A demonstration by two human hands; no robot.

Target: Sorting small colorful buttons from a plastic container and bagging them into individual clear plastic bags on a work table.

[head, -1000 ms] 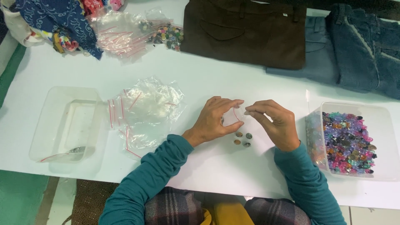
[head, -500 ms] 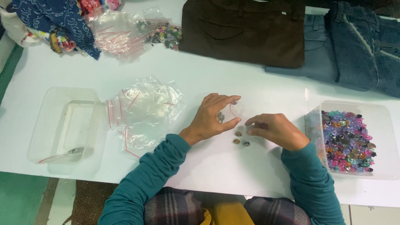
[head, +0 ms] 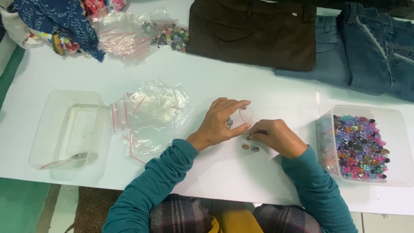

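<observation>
My left hand (head: pixel 220 122) holds a small clear zip bag (head: pixel 246 115) open at its mouth, just above the white table (head: pixel 267 90). A button shows inside the bag near my fingers. My right hand (head: pixel 274 137) rests on the table to the right, fingertips pinching a small dark button (head: pixel 248 137). Two more buttons (head: pixel 250 148) lie loose on the table just below that hand. Both sleeves are teal.
A clear tub (head: pixel 366 144) full of colourful buttons stands at the right. A pile of small zip bags (head: pixel 148 114) and another clear tub (head: pixel 69 129) lie at the left. Brown trousers (head: pixel 254 32), jeans (head: pixel 371 51), more bags and patterned fabric (head: pixel 56 21) lie along the far side.
My right hand has dropped from the bag's mouth to the table and pinches a button from the small loose group. My left hand keeps the bag held up.
</observation>
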